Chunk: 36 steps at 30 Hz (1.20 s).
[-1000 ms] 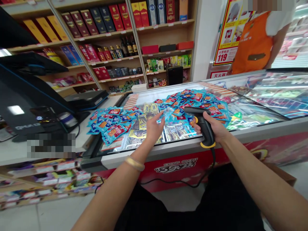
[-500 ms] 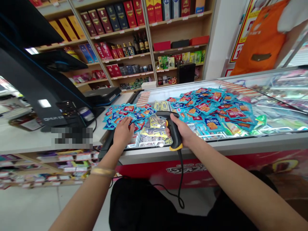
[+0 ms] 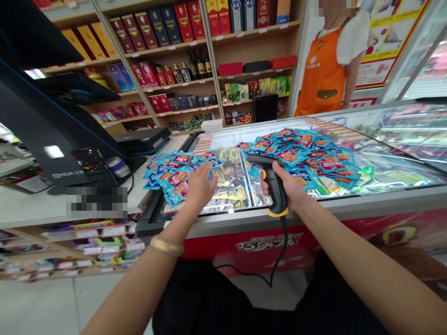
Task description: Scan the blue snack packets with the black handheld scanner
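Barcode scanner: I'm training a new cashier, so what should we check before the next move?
Scanner gripped in right hand: ok.
Cord hanging slack, with no snag visible: ok.
Left hand holding a packet: not ok, it is open and appears empty.
Blue packets lying on the freezer's glass lid: ok.
Scanner's nose aimed at a barcode: cannot tell.

Below me, blue snack packets [image 3: 300, 156] lie heaped in two piles across the glass top of the chest freezer [image 3: 349, 207].
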### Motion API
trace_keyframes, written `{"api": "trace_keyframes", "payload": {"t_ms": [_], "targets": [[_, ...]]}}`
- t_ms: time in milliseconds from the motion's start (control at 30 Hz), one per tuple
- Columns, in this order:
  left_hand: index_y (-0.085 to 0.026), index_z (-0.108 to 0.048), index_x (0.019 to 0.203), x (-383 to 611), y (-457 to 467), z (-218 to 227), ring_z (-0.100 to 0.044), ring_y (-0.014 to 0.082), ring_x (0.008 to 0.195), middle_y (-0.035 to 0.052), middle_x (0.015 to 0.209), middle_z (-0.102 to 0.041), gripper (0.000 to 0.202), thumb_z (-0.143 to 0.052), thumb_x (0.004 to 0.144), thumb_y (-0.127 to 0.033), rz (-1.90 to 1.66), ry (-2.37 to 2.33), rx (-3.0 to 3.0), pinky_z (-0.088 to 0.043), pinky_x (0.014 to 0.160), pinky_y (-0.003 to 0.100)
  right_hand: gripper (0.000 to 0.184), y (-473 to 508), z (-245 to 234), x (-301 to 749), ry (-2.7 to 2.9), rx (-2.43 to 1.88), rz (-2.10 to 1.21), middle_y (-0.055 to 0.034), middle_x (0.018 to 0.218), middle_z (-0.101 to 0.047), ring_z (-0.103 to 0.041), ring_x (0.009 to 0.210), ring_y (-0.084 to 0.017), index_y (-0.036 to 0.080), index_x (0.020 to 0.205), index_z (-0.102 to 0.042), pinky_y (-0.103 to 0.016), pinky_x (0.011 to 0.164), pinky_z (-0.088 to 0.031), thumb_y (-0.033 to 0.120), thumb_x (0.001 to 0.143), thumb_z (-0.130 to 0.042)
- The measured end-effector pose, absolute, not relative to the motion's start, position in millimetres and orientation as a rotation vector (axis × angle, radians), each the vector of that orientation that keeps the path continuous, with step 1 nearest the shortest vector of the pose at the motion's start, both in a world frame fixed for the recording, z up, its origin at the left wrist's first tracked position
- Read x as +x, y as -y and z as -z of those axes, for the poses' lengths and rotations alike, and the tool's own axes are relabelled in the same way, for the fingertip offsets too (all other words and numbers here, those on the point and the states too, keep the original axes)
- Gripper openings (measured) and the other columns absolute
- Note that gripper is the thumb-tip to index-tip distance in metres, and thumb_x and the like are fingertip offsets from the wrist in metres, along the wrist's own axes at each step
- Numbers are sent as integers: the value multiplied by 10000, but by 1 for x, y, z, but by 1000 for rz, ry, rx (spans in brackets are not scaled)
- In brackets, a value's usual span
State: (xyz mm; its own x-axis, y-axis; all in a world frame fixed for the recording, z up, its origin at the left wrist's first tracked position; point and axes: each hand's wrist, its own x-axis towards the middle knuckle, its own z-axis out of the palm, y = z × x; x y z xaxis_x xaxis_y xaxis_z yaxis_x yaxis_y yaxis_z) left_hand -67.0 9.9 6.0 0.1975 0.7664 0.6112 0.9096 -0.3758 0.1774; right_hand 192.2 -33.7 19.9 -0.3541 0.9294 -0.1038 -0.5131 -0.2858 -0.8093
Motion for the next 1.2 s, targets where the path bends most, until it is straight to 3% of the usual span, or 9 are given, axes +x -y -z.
{"api": "trace_keyframes", "payload": {"t_ms": [100,333,500,633,900,1067,1133,1200], "targets": [[-143,-520,1276,-20,-15,-4,-510,250,1257,146,1327,-573,442,-497,867,-310,955,1432,-2429,-386,1067,432,454,35,-17,231,863,-751,-1680,-9,552,-536,-495,493,-114,176,740,-553,-204,468,-431,625,789,-599],[-149,-475,1323,86,-20,-10,-467,266,1296,162,1384,-513,505,-556,864,-343,789,1353,-2652,-357,1088,439,457,37,-8,290,748,-747,-1520,-4,557,-507,-473,490,-128,192,754,-563,-243,462,-421,646,755,-618],[-146,-453,1340,125,-28,-15,-392,295,1347,173,1442,-445,551,-536,873,-426,635,1606,-2548,-227,1135,545,458,40,-9,287,725,-748,-1507,-3,559,-512,-474,490,-122,186,752,-557,-229,457,-414,641,775,-602],[-162,-491,1312,130,-34,-14,-457,319,1285,175,1380,-509,502,-496,891,-434,529,1745,-2515,-191,1121,594,469,40,-9,283,758,-765,-1490,-5,556,-526,-486,485,-113,172,755,-566,-212,454,-409,639,792,-584],[-282,-563,1288,109,-26,-14,-490,303,1239,120,1312,-570,393,-438,916,-265,561,1597,-2500,-253,1094,575,475,41,-9,281,775,-773,-1475,-4,545,-529,-478,488,-115,180,739,-553,-219,462,-413,651,785,-588],[-217,-689,1061,83,-22,-19,-528,269,1176,110,1225,-623,273,-485,879,-217,941,1441,-2567,-376,1032,458,472,40,-7,282,782,-767,-1481,-5,556,-530,-483,488,-111,171,760,-574,-217,468,-416,642,795,-582],[-182,-694,846,72,-21,-17,-599,234,1010,90,990,-682,216,-491,869,-250,1257,1501,-2574,-444,956,400,467,38,-6,284,790,-768,-1479,-4,561,-531,-484,484,-113,173,768,-571,-221,468,-419,640,790,-588],[-174,-612,657,63,-20,-13,-614,186,762,41,706,-627,279,-494,861,-323,1663,1726,-2536,-513,803,344,463,37,-5,285,805,-766,-1489,-2,564,-532,-487,487,-118,179,784,-568,-225,466,-420,641,785,-592]]}}
